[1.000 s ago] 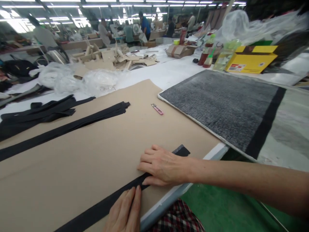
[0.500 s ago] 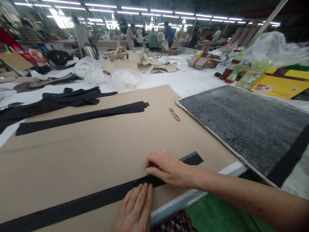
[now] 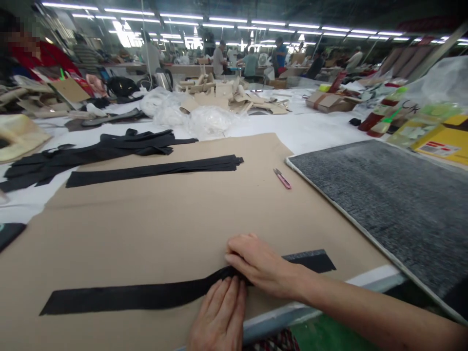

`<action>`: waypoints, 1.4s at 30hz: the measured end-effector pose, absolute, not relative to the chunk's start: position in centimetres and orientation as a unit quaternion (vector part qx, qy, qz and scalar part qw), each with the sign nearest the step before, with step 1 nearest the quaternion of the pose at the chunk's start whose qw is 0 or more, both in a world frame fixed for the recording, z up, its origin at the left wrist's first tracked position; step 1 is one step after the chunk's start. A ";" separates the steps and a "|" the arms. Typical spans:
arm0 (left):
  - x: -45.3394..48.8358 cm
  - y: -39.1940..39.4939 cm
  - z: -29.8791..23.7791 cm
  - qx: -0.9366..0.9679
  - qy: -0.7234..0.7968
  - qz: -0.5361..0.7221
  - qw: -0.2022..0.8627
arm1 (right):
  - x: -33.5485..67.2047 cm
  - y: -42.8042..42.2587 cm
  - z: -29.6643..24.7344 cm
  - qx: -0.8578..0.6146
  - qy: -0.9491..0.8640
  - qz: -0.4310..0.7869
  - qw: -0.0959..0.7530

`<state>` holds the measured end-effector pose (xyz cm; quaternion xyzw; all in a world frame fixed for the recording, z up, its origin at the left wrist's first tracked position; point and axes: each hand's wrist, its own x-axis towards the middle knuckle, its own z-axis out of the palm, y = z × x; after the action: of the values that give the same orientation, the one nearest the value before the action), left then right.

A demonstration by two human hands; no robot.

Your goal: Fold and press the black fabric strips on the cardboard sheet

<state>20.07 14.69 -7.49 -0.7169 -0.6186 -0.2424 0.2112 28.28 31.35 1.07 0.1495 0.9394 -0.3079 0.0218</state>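
A long black fabric strip [image 3: 139, 297] lies across the brown paper sheet [image 3: 164, 224] in front of me. It is bent and slightly bunched where both hands meet on it. My right hand [image 3: 256, 265] is closed on the strip from above, fingers curled under and their tips hidden. Close beside it, my left hand [image 3: 221, 307] has its fingers pressed together on the strip's near edge, with the thumb out of sight. A greyish band shows along the upper edge of the strip's right end. Pink-handled thread snips [image 3: 282, 179] lie farther off on the paper.
A stack of black strips [image 3: 157, 169] lies beyond, with a looser black pile [image 3: 109, 151] behind it. At right rests a dark grey textured panel [image 3: 387, 195] with a pale edge. Clear plastic [image 3: 212, 122], cardboard scraps and bottles stand farther back. People work in the background.
The strip's left part has swung and drawn inward, so its left end now shows on the paper. It has bunched at my fingers. The view has shifted left, revealing a person in red.
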 end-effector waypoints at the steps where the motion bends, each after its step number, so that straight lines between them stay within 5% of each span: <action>1: 20.1 14.7 -7.3 -0.715 -0.618 -0.248 0.214 | 28.2 31.4 1.3 0.124 0.940 -0.318 0.018; 17: 15.6 10.6 -6.5 -0.717 -0.633 -0.170 0.236 | 27.7 30.3 -0.7 -0.052 0.997 -0.059 -0.015; 24: 15.7 10.4 -6.8 -0.715 -0.639 -0.167 0.232 | 27.3 28.9 -0.4 0.143 0.969 -0.199 0.001; 29: 15.7 10.2 -6.7 -0.710 -0.646 -0.157 0.231 | 27.5 29.7 0.9 0.080 0.954 -0.290 0.003; 38: 15.7 10.2 -7.1 -0.702 -0.645 -0.165 0.251 | 26.1 28.9 0.4 -0.022 0.994 -0.106 0.001; 42: 15.5 10.2 -7.1 -0.706 -0.647 -0.154 0.245 | 25.4 28.5 -0.3 0.013 0.993 -0.118 -0.008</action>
<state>15.50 10.22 -7.14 -0.7060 -0.6465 -0.1544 0.2445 25.39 28.48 -0.31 0.0133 0.9929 -0.1178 -0.0078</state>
